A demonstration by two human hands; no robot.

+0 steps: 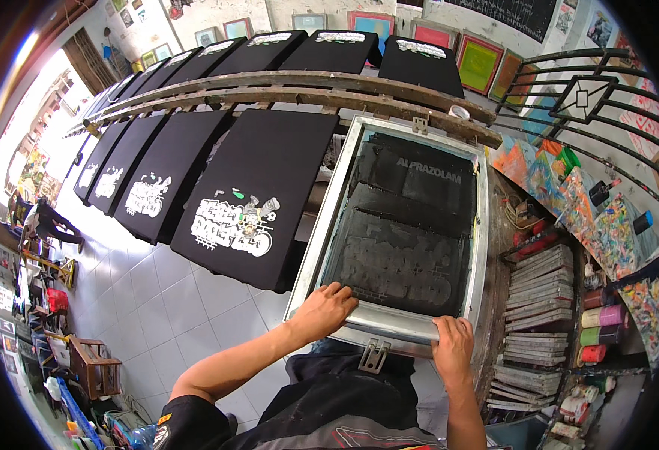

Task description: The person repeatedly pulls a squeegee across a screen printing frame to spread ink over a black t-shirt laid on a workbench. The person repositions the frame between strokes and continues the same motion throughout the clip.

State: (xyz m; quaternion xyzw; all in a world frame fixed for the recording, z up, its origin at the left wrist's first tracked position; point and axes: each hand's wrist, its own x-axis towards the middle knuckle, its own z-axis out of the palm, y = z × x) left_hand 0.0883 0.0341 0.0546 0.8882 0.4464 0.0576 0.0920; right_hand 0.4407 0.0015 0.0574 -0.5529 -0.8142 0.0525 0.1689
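A silkscreen printing frame [481,247] with a pale metal rim lies in front of me, its mesh [412,217] dark with black ink and showing a faint stencil pattern. My left hand [325,309] curls over the near rim toward its left side. At the near right corner, my right hand [453,341] wraps its fingers over the same rim, thumb hidden beneath. Just left of the frame, a black T-shirt [269,165] stretched on a board carries a white, grey and green print [235,225]. A metal hinge clamp [374,356] juts from the frame's near edge.
More printed black shirts [149,180] line both sides of a long wooden rail [284,94]. A paint-splattered bench [607,225] with bottles stands right, above stacked wooden-edged slats [539,292] and ink tubs [603,322]. Coloured screens [479,64] lean against the back wall. Tiled floor [157,322] lies left.
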